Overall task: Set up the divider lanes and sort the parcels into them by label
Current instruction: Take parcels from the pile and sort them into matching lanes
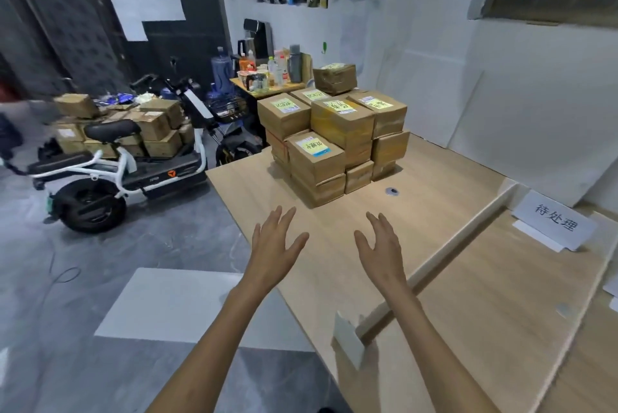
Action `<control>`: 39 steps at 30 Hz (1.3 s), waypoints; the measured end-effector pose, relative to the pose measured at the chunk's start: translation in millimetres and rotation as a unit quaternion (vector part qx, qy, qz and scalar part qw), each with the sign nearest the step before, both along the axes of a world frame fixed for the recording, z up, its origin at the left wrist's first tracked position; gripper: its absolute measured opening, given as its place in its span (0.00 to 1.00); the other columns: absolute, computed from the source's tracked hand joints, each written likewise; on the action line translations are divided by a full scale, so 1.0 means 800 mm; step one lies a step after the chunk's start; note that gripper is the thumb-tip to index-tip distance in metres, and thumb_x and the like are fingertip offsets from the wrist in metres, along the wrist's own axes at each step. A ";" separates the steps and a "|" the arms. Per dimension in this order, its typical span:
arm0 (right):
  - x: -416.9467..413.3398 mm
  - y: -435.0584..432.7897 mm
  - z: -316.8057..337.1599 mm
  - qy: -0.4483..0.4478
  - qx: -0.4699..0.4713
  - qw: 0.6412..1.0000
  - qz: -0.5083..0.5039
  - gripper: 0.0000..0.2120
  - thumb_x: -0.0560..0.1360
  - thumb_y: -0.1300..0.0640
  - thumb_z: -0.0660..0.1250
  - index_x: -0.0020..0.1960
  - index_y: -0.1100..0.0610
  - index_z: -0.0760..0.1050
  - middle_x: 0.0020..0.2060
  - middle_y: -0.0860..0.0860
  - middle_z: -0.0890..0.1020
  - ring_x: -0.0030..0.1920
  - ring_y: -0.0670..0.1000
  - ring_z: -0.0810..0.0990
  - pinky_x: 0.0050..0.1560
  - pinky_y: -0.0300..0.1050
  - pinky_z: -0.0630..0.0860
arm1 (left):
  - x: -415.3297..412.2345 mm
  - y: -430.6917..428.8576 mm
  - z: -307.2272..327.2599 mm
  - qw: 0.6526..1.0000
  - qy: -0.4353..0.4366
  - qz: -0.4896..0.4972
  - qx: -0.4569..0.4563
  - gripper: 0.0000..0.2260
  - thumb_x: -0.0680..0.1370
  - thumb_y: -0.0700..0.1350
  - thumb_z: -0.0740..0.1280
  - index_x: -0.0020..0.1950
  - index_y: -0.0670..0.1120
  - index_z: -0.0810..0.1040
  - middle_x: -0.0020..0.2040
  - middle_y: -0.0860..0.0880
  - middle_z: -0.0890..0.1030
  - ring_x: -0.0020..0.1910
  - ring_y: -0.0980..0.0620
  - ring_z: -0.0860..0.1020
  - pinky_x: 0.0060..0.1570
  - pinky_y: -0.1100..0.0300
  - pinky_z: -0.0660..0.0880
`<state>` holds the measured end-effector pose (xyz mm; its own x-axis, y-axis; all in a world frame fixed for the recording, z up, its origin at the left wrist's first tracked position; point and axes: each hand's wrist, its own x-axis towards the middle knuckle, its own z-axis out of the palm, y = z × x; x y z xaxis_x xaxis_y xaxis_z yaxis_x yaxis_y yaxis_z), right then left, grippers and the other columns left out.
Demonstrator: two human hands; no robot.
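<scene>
Reaching left hand (274, 245) and right hand (381, 249), both spread and empty, toward unsorted parcels (334, 135) at tabletop's (434, 185) far edge; divider (451, 239) laid.

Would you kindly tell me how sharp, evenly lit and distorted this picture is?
Head view: wide-angle bending leans the walls; the far-left edge is motion-smeared; the parcel stack, left hand and right hand are fairly sharp; soft light, faint shadows on the table.

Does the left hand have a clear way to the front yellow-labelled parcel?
Probably yes: the left hand is open and empty, and only bare table lies between it and that parcel.
</scene>
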<state>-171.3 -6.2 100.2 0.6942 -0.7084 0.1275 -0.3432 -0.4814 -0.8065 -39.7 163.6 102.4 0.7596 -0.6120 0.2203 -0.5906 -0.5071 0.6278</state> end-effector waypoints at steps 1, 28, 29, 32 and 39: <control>0.025 -0.005 -0.001 -0.004 0.001 1.000 0.002 0.24 0.82 0.50 0.60 0.76 0.52 0.63 0.78 0.52 0.58 0.77 0.53 0.55 0.75 0.53 0.56 | 0.024 -0.004 0.001 1.000 -0.002 0.002 0.001 0.26 0.82 0.57 0.60 0.79 0.53 0.59 0.80 0.48 0.57 0.80 0.51 0.51 0.77 0.47 0.46; 0.549 -0.206 0.052 -0.015 -0.036 0.992 -0.120 0.24 0.82 0.47 0.58 0.77 0.48 0.61 0.79 0.47 0.56 0.78 0.49 0.54 0.74 0.53 0.56 | 0.603 -0.274 0.033 0.991 -0.028 -0.128 -0.006 0.27 0.81 0.59 0.58 0.79 0.53 0.60 0.80 0.47 0.59 0.79 0.47 0.55 0.76 0.44 0.50; 0.574 -0.210 0.056 -0.023 -0.035 0.990 -0.132 0.24 0.82 0.48 0.58 0.77 0.48 0.61 0.78 0.47 0.57 0.78 0.49 0.53 0.74 0.51 0.55 | 0.634 -0.286 0.035 0.990 -0.027 -0.139 -0.006 0.26 0.82 0.59 0.58 0.79 0.53 0.60 0.80 0.47 0.58 0.79 0.47 0.54 0.77 0.44 0.49; 0.650 -0.220 0.072 -0.027 -0.029 0.984 -0.175 0.23 0.82 0.49 0.58 0.77 0.49 0.62 0.78 0.47 0.58 0.78 0.48 0.52 0.74 0.47 0.54 | 0.722 -0.321 0.044 0.983 -0.014 -0.182 -0.027 0.25 0.82 0.57 0.59 0.78 0.52 0.62 0.79 0.46 0.61 0.79 0.48 0.54 0.75 0.41 0.54; 0.773 -0.259 0.103 -0.004 -0.035 0.967 -0.252 0.24 0.82 0.49 0.59 0.76 0.50 0.62 0.77 0.49 0.61 0.78 0.51 0.56 0.76 0.54 0.58 | 0.871 -0.408 0.067 0.967 -0.045 -0.250 -0.023 0.26 0.81 0.60 0.57 0.77 0.53 0.62 0.79 0.46 0.61 0.79 0.47 0.56 0.74 0.40 0.56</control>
